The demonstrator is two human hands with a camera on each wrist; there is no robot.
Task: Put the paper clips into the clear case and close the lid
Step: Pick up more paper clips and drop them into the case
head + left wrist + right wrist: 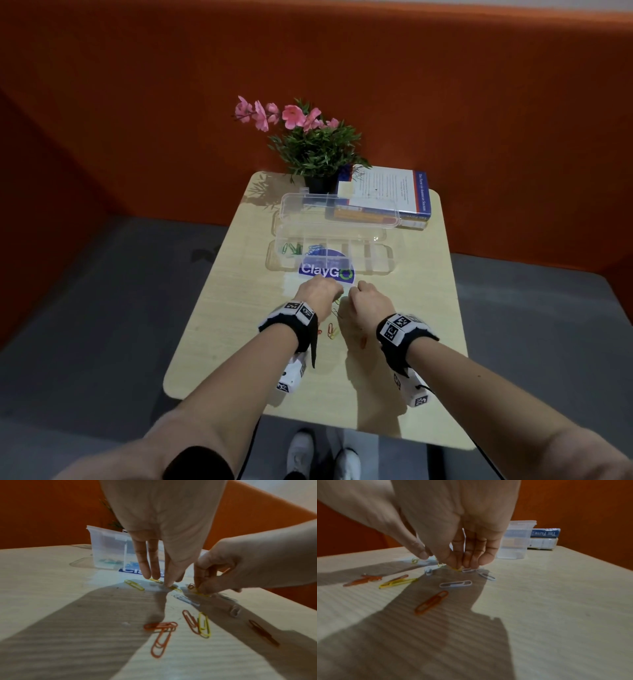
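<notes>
Paper clips (161,635), thin coloured wire loops in orange, yellow and white, lie scattered flat on the pale wood-grain desk (219,308) just behind my fingers. My left hand (317,294) presses straight fingers (154,566) onto a yellow clip (155,580); my right hand (368,301) pinches another yellow clip (457,569) with curled fingers. I judge sliding each clip before lifting works best. Beyond the fingers stands the clear case (329,260), glossy rigid plastic, lid (339,209) raised, green and blue clips inside.
</notes>
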